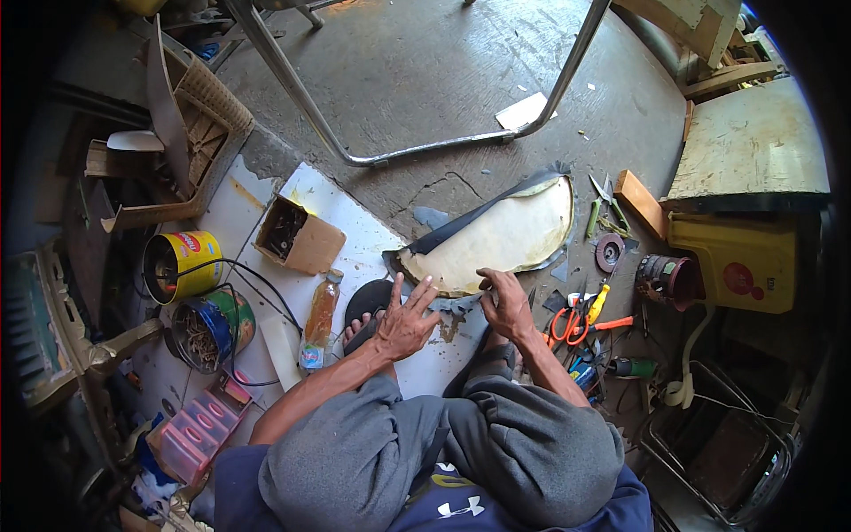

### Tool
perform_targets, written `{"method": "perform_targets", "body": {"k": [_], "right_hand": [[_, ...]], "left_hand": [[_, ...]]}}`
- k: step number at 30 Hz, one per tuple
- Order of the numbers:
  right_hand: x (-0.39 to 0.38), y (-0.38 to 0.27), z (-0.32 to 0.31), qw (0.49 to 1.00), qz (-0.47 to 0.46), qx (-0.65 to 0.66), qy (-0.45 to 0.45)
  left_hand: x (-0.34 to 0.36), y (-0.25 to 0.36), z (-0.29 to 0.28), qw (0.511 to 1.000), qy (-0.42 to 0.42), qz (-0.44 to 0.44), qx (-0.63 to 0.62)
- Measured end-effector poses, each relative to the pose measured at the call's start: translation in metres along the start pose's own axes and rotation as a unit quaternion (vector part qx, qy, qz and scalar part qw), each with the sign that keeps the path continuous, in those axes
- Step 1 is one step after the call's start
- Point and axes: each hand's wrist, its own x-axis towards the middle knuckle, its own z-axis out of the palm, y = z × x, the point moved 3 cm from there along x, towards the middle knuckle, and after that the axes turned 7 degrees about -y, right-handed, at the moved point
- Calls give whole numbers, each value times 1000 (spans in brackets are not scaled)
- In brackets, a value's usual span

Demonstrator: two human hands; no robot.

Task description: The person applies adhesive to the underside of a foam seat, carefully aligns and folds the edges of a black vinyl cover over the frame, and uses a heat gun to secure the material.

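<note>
A half-oval padded piece (496,235) with a cream face and dark cloth folded along its far edge lies in front of me. My left hand (406,315) is at its near left edge, fingers spread, beside the bluish-gray material under the rim. My right hand (503,301) touches the near edge farther right, fingers bent but apart. Just right of that hand lie orange-handled scissors (565,328), a yellow screwdriver (598,300) and pliers. A bottle of amber liquid (319,324) stands left of my left hand, near a dark round pad (365,297).
A chrome tube frame (425,146) crosses the far floor. At left are a cardboard box (310,239), cans (202,266), cables, a pink plastic case (191,426) and rattan furniture. At right are shears (607,199), a wood block (643,199), a yellow container (731,266) and a board (745,142).
</note>
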Motion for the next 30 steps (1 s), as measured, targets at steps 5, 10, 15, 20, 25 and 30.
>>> {"method": "perform_targets", "body": {"k": [5, 10, 15, 20, 25, 30], "right_hand": [[24, -20, 4, 999, -22, 42, 16], [52, -31, 18, 988, 58, 137, -35], [78, -60, 58, 953, 86, 237, -167], [79, -99, 97, 889, 93, 355, -274], [73, -109, 108, 894, 39, 323, -306], [65, -107, 108, 893, 45, 334, -299]], "left_hand": [[-49, -28, -26, 963, 169, -159, -139], [-108, -52, -72, 867, 204, -419, 176], [-143, -72, -38, 890, 72, -449, -30], [-138, -41, -57, 892, 65, -432, -115], [-143, -31, -50, 907, 76, -404, -88], [-134, -24, -54, 892, 47, -438, -98]]}}
